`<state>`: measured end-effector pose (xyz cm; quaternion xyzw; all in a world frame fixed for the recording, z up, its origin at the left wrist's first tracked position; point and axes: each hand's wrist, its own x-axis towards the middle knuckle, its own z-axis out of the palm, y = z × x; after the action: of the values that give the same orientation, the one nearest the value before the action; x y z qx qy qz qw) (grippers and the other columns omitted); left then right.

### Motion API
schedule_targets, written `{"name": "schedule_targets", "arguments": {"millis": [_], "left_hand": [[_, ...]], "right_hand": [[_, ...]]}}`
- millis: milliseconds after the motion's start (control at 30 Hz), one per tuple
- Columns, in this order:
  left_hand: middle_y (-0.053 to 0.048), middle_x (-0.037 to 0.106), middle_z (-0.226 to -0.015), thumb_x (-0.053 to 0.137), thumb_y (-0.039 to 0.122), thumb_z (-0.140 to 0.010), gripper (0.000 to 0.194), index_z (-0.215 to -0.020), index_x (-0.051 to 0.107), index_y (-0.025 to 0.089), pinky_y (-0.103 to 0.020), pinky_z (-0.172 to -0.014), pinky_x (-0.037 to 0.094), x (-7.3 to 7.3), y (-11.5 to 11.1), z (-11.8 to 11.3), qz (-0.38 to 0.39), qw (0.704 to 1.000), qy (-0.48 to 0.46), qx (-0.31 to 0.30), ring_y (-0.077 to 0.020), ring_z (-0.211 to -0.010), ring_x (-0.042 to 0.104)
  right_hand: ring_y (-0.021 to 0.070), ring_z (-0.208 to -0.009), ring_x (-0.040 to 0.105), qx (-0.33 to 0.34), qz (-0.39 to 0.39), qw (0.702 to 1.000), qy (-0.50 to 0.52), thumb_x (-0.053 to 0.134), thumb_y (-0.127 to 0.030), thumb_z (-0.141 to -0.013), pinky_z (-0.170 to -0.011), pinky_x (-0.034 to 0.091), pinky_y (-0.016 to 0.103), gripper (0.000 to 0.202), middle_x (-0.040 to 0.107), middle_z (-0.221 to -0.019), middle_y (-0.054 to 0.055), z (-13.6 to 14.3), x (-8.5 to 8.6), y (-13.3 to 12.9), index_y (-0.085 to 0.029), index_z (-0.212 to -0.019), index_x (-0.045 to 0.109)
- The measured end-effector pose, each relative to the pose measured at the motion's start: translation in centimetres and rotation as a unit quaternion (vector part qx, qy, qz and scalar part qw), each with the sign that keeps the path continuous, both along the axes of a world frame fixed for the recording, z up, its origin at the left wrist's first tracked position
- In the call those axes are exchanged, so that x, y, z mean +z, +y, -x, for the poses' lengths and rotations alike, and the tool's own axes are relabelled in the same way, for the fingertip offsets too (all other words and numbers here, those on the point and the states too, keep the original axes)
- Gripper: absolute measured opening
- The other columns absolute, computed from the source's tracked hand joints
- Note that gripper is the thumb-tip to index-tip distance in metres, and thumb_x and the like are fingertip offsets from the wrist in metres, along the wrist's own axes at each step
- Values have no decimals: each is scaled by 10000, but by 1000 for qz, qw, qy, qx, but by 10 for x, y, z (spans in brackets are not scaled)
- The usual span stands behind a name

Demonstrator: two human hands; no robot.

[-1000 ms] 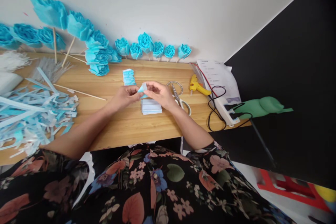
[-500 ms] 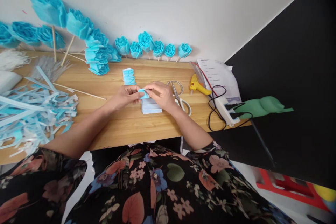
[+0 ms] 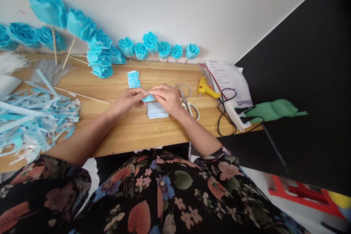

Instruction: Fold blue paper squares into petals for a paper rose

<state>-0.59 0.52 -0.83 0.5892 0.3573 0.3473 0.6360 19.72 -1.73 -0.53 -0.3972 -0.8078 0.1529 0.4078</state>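
A small blue piece of fabric or paper (image 3: pixel 148 98) is pinched between both hands above the desk. My left hand (image 3: pixel 131 98) grips its left side with thumb and fingers. At its upper right edge, the fingers of my right hand (image 3: pixel 166 97) are closed on it. Just below lies a stack of pale blue pieces (image 3: pixel 157 111), partly covered by my right hand. Behind my left hand rests a row of folded blue pieces (image 3: pixel 133 79). Scissors with white handles (image 3: pixel 189 106) lie right of my right hand, near a roll of wire (image 3: pixel 184 89).
Several blue paper-like flowers on sticks (image 3: pixel 150 42) line the wall. Cut strips (image 3: pixel 41 117) heap at the left beside a thin stick (image 3: pixel 87 97). A yellow glue gun (image 3: pixel 207 88), papers (image 3: pixel 230 78) and a power strip (image 3: pixel 237 117) with black cords occupy the right.
The small blue piece has tilted and its shape has altered between my fingers. My right hand's fingers have closed in toward my left thumb.
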Motion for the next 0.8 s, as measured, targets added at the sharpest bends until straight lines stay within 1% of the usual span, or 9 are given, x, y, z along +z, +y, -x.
{"name": "schedule_targets", "arguments": {"millis": [67, 133, 233, 300, 367, 467, 600, 700, 800], "left_hand": [[-12, 626, -570, 747, 501, -784, 361, -688, 649, 167, -229, -505, 408, -1, 1, 1, -9, 1000, 14, 7, -104, -502, 532], [-8, 623, -565, 745, 473, -780, 330, -696, 649, 168, -232, -503, 401, 0, 2, 2, -16, 999, 25, 14, -105, -499, 527], [0, 619, -570, 744, 453, -772, 307, -709, 650, 167, -235, -511, 405, 3, 1, 2, -24, 999, 34, 23, -105, -504, 522], [5, 611, -566, 750, 453, -762, 311, -702, 647, 166, -234, -513, 406, 5, 1, 1, -27, 999, 35, 26, -105, -509, 519], [10, 602, -557, 758, 464, -747, 325, -690, 643, 166, -233, -506, 399, 7, 0, 0, -28, 999, 31, 30, -102, -506, 511], [10, 607, -565, 775, 476, -722, 340, -697, 642, 165, -229, -495, 389, 8, 0, -1, -12, 999, 22, 46, -99, -501, 502], [2, 617, -584, 795, 484, -697, 359, -713, 633, 164, -227, -494, 394, 5, 1, -2, 20, 997, 8, 68, -100, -506, 515], [-4, 625, -604, 779, 488, -712, 351, -739, 640, 168, -233, -498, 401, 3, 2, -1, 22, 998, 6, 66, -106, -515, 525], [-10, 628, -616, 759, 491, -736, 346, -738, 635, 168, -234, -494, 394, 1, 2, 0, 13, 998, 4, 67, -108, -521, 529]], "right_hand": [[198, -1051, 675, 1, 40, 999, 37, 538, -245, -975, -980, 519, 403, 242, 753, -1091, 34, 1, 1, -1, -294, -1007, 773], [193, -1093, 671, -4, 101, 991, 90, 520, -278, -983, -1011, 516, 398, 260, 750, -1142, 27, 1, 4, -2, -290, -1102, 751], [178, -1071, 685, -15, 215, 961, 175, 496, -386, -1003, -969, 549, 358, 335, 747, -1162, 35, 0, 8, -4, -268, -1256, 680], [173, -1021, 698, -16, 270, 940, 206, 498, -453, -997, -921, 571, 337, 375, 752, -1128, 42, 0, 10, -5, -249, -1259, 672], [171, -994, 703, -8, 296, 930, 218, 518, -470, -983, -898, 578, 329, 375, 754, -1103, 44, 0, 9, -4, -236, -1229, 678], [165, -992, 701, 6, 280, 934, 222, 550, -359, -959, -910, 572, 329, 313, 754, -1092, 41, 0, 5, -1, -226, -1220, 660], [173, -1118, 655, -5, 216, 962, 165, 566, -168, -880, -917, 558, 319, 311, 714, -1207, 42, 1, 3, 0, -235, -1163, 674], [195, -1263, 580, 7, 168, 978, 126, 589, -102, -835, -916, 556, 322, 350, 644, -1331, 42, 1, 7, -3, -262, -1131, 686], [207, -1330, 532, 15, 140, 985, 102, 594, -51, -819, -988, 532, 372, 364, 594, -1394, 45, 1, 11, -5, -272, -1092, 689]]}}
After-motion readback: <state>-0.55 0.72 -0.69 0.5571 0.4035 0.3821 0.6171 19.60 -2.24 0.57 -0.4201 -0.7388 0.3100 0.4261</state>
